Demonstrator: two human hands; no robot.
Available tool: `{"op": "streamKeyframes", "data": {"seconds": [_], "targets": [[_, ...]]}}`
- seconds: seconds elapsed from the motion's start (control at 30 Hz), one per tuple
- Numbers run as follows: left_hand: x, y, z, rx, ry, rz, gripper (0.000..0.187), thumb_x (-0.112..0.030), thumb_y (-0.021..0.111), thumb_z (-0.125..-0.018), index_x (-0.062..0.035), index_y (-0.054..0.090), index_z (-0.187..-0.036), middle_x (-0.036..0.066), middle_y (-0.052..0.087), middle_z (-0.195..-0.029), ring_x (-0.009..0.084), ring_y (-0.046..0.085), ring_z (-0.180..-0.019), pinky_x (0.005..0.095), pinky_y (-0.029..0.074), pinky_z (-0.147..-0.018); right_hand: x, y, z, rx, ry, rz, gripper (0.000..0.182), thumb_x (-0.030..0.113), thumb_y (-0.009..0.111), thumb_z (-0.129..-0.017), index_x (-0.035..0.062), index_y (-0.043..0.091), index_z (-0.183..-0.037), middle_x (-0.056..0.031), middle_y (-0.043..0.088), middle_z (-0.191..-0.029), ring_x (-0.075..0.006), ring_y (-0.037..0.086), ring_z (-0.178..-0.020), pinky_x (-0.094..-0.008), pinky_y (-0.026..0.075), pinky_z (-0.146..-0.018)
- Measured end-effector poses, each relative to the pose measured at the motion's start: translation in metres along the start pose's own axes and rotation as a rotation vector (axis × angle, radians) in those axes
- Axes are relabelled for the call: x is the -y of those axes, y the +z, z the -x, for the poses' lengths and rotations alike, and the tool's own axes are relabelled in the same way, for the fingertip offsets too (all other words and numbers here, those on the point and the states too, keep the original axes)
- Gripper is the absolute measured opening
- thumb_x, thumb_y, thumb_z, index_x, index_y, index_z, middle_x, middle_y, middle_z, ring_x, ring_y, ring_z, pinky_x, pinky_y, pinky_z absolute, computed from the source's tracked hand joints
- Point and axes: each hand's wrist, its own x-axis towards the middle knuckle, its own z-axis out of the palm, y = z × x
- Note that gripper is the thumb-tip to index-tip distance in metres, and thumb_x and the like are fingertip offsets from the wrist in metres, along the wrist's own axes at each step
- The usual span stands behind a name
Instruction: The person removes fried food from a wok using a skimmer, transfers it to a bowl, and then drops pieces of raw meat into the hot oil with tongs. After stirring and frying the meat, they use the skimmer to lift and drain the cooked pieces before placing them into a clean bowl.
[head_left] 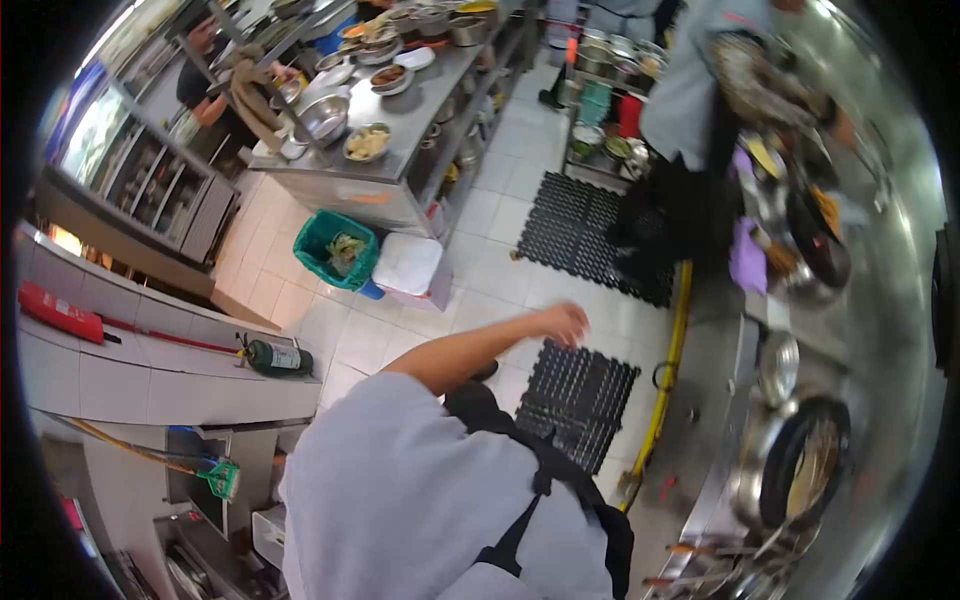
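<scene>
My left hand [563, 325] hangs in front of my body at the end of a bare forearm. Its fingers are loosely curled and slightly apart, and nothing shows in them. Beneath it are the white floor tiles and a black rubber mat [577, 400], which it does not touch. A grey shirt [400, 490] and a black apron [590, 505] with a tied string fill the bottom centre. My right hand is out of the picture.
Along the right runs a steel cooking counter with a wok [817, 240] and a large pot [750, 485]. A green-lined bin [318, 235] and white lidded container [408, 265] stand by the steel table [345, 195]. A co-worker [690, 85] stands at the counter.
</scene>
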Motion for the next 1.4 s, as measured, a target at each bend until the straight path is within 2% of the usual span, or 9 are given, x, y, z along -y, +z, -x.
{"op": "streamKeyframes", "data": {"seconds": [0.1,0.23,0.4,0.53,0.63,0.83,0.97,1.07,1.4], "targets": [[-0.103,-0.188,0.086,-0.827,0.659,0.276,0.005,-0.010,0.062,-0.079,-0.0080,0.064,-0.074,0.006,0.060,-0.071,0.0184,0.059,-0.059,0.0328,0.047,-0.051,0.084,0.032,-0.063,0.064,0.025,0.011,0.027,0.028,0.055,-0.091,0.0020,0.062,-0.097,-0.0141,0.063,-0.075,-0.0287,0.059,-0.061,-0.0412,0.048,-0.055],[-0.197,-0.399,0.227,-1.616,0.857,0.255,0.020,-0.008,0.053,-0.082,-0.0044,0.059,-0.064,0.010,0.055,-0.057,0.0171,0.056,-0.055,0.0295,0.040,-0.047,0.175,0.082,-0.113,0.151,0.058,0.029,0.027,0.029,0.054,-0.092,0.0033,0.061,-0.096,-0.0127,0.062,-0.075,-0.0272,0.059,-0.061,-0.0396,0.048,-0.055],[-0.268,-0.537,0.275,-1.446,0.932,0.939,0.034,-0.019,0.051,-0.093,0.0059,0.053,-0.115,0.021,0.062,-0.106,0.0326,0.067,-0.076,0.0381,0.054,-0.061,0.245,0.128,-0.138,0.204,0.096,0.036,0.026,0.030,0.053,-0.094,0.0050,0.061,-0.095,-0.0108,0.061,-0.075,-0.0252,0.058,-0.061,-0.0377,0.048,-0.055],[-0.262,-0.618,0.276,-1.447,0.957,0.956,0.063,-0.030,0.054,-0.093,-0.0054,0.033,-0.146,0.023,0.041,-0.140,0.0444,0.059,-0.106,0.0537,0.056,-0.080,0.264,0.140,-0.142,0.172,0.150,0.017,0.026,0.031,0.051,-0.095,0.0062,0.060,-0.094,-0.0094,0.060,-0.075,-0.0236,0.058,-0.062,-0.0362,0.048,-0.055],[-0.257,-0.665,0.273,-1.357,1.027,1.284,0.052,-0.015,0.048,-0.095,-0.0084,0.035,-0.145,0.025,0.042,-0.141,0.0481,0.053,-0.114,0.0605,0.055,-0.086,0.264,0.137,-0.140,0.124,0.196,-0.025,0.027,0.032,0.051,-0.096,0.0072,0.060,-0.094,-0.0083,0.060,-0.075,-0.0225,0.057,-0.062,-0.0351,0.048,-0.055],[-0.280,-0.647,0.255,-1.441,1.064,1.138,0.049,0.003,0.047,-0.088,0.0046,0.035,-0.136,0.032,0.055,-0.121,0.0463,0.064,-0.097,0.0550,0.061,-0.072,0.226,0.117,-0.121,0.028,0.314,-0.169,0.027,0.034,0.049,-0.099,0.0092,0.059,-0.093,-0.0061,0.059,-0.075,-0.0201,0.056,-0.063,-0.0328,0.048,-0.056],[-0.313,-0.542,0.266,-1.382,0.980,0.697,0.039,-0.002,0.050,-0.087,0.0063,0.044,-0.125,0.029,0.057,-0.112,0.0408,0.068,-0.075,0.0491,0.063,-0.057,0.172,0.096,-0.091,-0.054,0.418,-0.366,0.028,0.035,0.048,-0.100,0.0105,0.059,-0.092,-0.0047,0.058,-0.075,-0.0186,0.056,-0.063,-0.0312,0.048,-0.056],[-0.310,-0.436,0.290,-1.330,0.882,0.445,0.038,-0.002,0.051,-0.088,0.0076,0.044,-0.124,0.024,0.057,-0.117,0.0384,0.066,-0.091,0.0485,0.061,-0.063,0.102,0.070,-0.057,-0.160,0.494,-0.633,0.028,0.035,0.047,-0.101,0.0114,0.059,-0.092,-0.0036,0.058,-0.074,-0.0174,0.055,-0.063,-0.0301,0.048,-0.056],[-0.048,-0.193,0.378,-0.787,0.165,0.088,0.055,-0.017,0.057,-0.085,0.0015,0.049,-0.137,0.015,0.058,-0.127,0.0290,0.059,-0.114,0.0455,0.054,-0.093,-0.168,0.063,0.211,-1.100,-0.050,-1.800,0.041,0.053,0.055,-0.097,0.0124,0.059,-0.093,-0.0037,0.057,-0.068,-0.0177,0.053,-0.056,-0.0325,0.049,-0.055]]}}
